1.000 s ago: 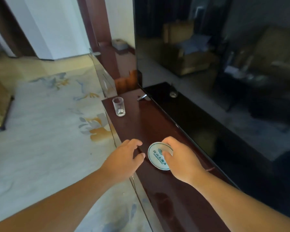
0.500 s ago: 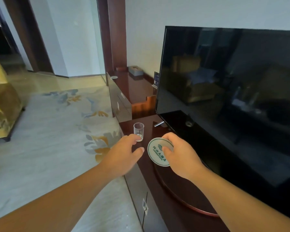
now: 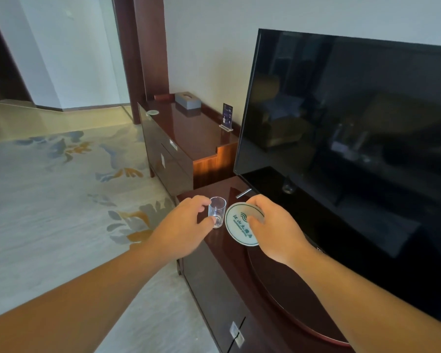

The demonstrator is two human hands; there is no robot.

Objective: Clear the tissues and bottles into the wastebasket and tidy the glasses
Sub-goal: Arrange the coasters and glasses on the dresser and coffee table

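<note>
Glass: small, clear, upright, at the front left corner of the low cabinet, just left of the coaster. The thumb hides part of its base, so whether it stands on the top or is lifted cannot be told.

Left hand: fingers and thumb curled round the glass from the left, gripping it.

Right hand: pinches the coaster, a round white disc with a green logo, held tilted over the cabinet top. The fingers cover its far edge.

Television: dark screen, cut off at the right edge, with a dim reflection of the glass low on it.

Taller cabinet beyond: grey tissue box, upright card stand with print too small to read, and a second coaster.

Floor: patterned carpet.

Change from half a second ago: the left hand was short of the glass and apart from it, and now it holds it. The right hand keeps the coaster.
</note>
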